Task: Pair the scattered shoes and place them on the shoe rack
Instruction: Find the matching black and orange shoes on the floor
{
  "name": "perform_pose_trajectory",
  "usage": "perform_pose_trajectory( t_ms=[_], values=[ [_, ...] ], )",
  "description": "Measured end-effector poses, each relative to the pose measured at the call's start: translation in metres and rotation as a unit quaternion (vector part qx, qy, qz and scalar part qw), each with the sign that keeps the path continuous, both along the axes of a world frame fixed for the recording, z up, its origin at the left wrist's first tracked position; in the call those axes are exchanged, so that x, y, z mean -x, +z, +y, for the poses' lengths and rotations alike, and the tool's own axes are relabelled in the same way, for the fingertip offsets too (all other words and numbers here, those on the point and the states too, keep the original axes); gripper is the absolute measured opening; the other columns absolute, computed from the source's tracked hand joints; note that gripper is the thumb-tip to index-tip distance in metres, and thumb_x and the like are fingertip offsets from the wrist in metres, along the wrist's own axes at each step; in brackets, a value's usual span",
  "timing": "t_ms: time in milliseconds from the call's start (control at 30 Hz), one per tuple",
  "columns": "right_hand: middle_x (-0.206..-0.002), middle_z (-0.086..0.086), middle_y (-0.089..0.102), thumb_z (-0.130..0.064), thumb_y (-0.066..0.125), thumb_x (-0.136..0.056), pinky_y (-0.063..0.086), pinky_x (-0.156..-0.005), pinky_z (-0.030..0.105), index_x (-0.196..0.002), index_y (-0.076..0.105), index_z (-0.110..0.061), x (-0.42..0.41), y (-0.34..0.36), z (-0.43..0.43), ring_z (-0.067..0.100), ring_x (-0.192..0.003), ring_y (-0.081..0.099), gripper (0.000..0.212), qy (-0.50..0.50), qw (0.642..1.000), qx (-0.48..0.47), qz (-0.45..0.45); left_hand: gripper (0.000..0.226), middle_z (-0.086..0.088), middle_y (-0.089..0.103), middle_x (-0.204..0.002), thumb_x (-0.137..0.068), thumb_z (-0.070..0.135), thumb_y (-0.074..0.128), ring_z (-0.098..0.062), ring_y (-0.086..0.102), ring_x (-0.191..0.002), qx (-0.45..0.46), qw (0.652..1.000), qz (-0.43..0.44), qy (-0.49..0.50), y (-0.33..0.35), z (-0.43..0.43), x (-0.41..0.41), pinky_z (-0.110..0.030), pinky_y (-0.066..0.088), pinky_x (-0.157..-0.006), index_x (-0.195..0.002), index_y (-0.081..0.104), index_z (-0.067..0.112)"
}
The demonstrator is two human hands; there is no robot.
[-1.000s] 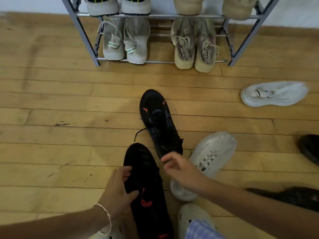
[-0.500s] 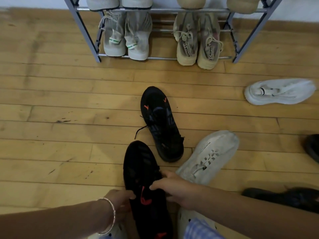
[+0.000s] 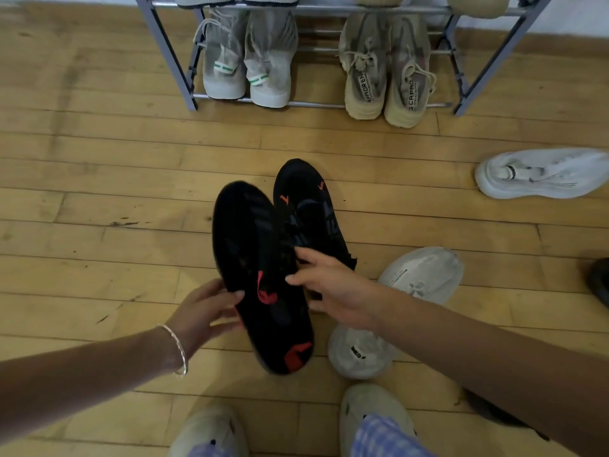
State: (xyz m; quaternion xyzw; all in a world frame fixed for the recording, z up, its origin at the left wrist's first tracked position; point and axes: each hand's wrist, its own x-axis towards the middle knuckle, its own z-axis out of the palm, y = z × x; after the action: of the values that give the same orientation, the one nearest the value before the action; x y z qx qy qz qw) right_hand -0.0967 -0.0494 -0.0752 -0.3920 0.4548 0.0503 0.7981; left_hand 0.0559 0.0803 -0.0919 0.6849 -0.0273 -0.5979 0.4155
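Observation:
Both hands hold a black shoe with red marks [image 3: 260, 275], sole side up, lifted off the floor. My left hand [image 3: 204, 311] grips its left edge and my right hand [image 3: 329, 285] presses its right side. Its mate, a second black shoe [image 3: 313, 209], lies upright on the wooden floor just behind and to the right, touching it. The grey metal shoe rack [image 3: 171, 61] stands at the far wall with a grey pair [image 3: 247, 61] and a beige pair [image 3: 385, 70] on its bottom shelf.
A dirty white shoe [image 3: 418, 282] lies under my right forearm. Another white shoe [image 3: 543, 173] rests on its side at the right. A dark shoe [image 3: 599, 282] shows at the right edge. My own feet in pale shoes [image 3: 372, 413] are at the bottom.
The sole-up black shoe has been lifted and moved forward, now beside the other black shoe. My right hand shifted from the far shoe's heel onto this shoe.

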Motion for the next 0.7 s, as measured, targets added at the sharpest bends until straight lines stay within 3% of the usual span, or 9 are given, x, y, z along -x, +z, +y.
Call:
perform_pose_trajectory(
  t_ms=[100,267,433,533,600,700],
  values=[
    [-0.136,0.000,0.054,0.001,0.049,-0.090,0.030,-0.111,0.044,-0.139,0.043,-0.028,-0.002,0.005,-0.010,0.017,-0.127,0.046,0.057,-0.020,1.000,0.003,-0.009,0.026,-0.008,0.066,-0.095,-0.089,0.003,0.052,-0.019,0.063,-0.067,0.015,1.000,-0.023,-0.001,0.001,-0.014,-0.009,-0.022,0.054,-0.051,-0.112,0.061,0.010],
    [-0.125,0.000,0.061,0.001,0.046,-0.091,0.036,-0.109,0.042,-0.137,0.045,-0.023,0.004,0.002,-0.024,0.018,-0.122,0.053,0.052,-0.042,0.999,0.029,-0.011,0.026,-0.010,0.064,-0.093,-0.088,0.002,0.052,-0.023,0.061,-0.071,0.020,1.000,-0.019,-0.005,-0.001,-0.020,-0.011,-0.022,0.055,-0.050,-0.112,0.062,0.005],
    [-0.123,0.001,0.062,-0.004,0.044,-0.094,0.045,-0.098,0.034,-0.133,0.050,-0.022,0.019,-0.001,-0.033,0.018,-0.113,0.058,0.042,-0.072,0.997,0.022,0.014,0.022,-0.008,0.063,-0.088,-0.088,0.003,0.051,-0.022,0.061,-0.068,0.016,0.999,-0.030,-0.012,-0.008,-0.017,-0.015,-0.022,0.055,-0.049,-0.107,0.063,0.008],
    [-0.122,0.002,0.063,-0.007,0.045,-0.095,0.046,-0.097,0.033,-0.130,0.053,-0.022,0.028,-0.002,-0.039,0.016,-0.109,0.061,0.038,-0.091,0.995,0.021,0.023,0.022,-0.009,0.064,-0.091,-0.089,0.003,0.051,-0.025,0.058,-0.075,0.025,0.999,-0.037,-0.023,-0.011,-0.016,-0.020,-0.030,0.053,-0.060,-0.106,0.063,0.008],
    [-0.118,0.001,0.064,-0.008,0.045,-0.095,0.045,-0.098,0.034,-0.130,0.052,-0.021,0.034,-0.002,-0.044,0.016,-0.106,0.061,0.038,-0.110,0.993,0.017,0.026,0.019,-0.009,0.064,-0.090,-0.089,0.004,0.051,-0.024,0.058,-0.074,0.032,0.998,-0.045,-0.039,-0.008,-0.020,-0.023,-0.032,0.051,-0.065,-0.102,0.064,0.009],
    [-0.111,0.002,0.064,-0.008,0.043,-0.096,0.043,-0.099,0.035,-0.128,0.053,-0.018,0.042,-0.001,-0.050,0.017,-0.101,0.061,0.036,-0.141,0.990,0.009,0.029,0.021,-0.004,0.069,-0.074,-0.088,0.003,0.050,-0.014,0.064,-0.056,0.050,0.996,-0.055,-0.051,-0.012,-0.028,-0.029,-0.028,0.052,-0.058,-0.083,0.067,0.015]
  ],
)
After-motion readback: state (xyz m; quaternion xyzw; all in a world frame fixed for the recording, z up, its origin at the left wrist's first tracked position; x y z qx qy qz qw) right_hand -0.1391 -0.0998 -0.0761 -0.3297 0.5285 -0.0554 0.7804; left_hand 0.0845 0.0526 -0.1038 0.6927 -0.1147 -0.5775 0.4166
